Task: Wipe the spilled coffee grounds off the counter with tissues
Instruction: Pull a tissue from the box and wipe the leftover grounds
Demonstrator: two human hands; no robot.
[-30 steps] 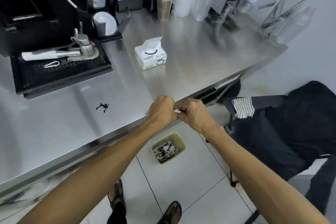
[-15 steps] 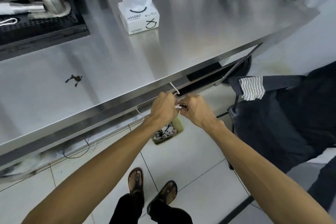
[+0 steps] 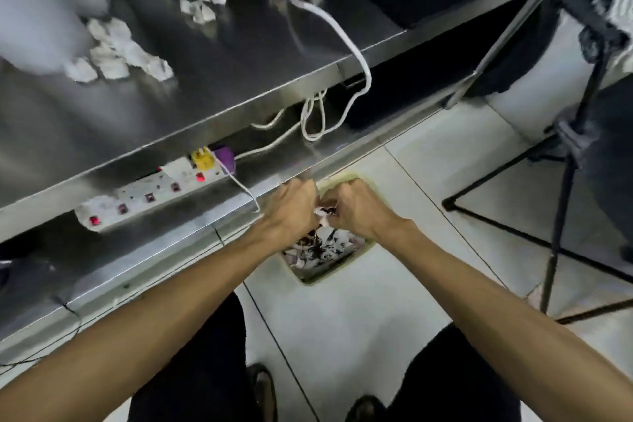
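Shelf: shiny steel shelf [image 3: 222,79], from the upper left of the frame across to the upper right.
Paper balls: white crumpled paper balls [image 3: 116,51], in little heaps on the shelf, upper left.
Power strip: long white power strip [image 3: 150,195] with red switches, left of the middle, lying below the shelf edge; yellow plug [image 3: 202,158] stuck in near its right end.
Cable: white cable [image 3: 342,34], hanging off the shelf in loops, upper middle.
Left hand [image 3: 291,212]: in the middle of the frame, fingers curled in tight, pinching one side of the tissue.
Tissue: small white tissue [image 3: 322,212] with dark bits on it, squeezed between both hands, right above the bin.
Right hand [image 3: 356,207]: just right of the left hand, fingers curled in, pinching the same tissue.
Bin: pale yellow square bin [image 3: 346,179] on the floor, partly hidden by the hands; dirty white tissues [image 3: 325,248] with dark stains inside.
Floor: pale floor tiles [image 3: 342,319], lower middle.
Stand: black metal stand [image 3: 561,216], on the floor at the right.
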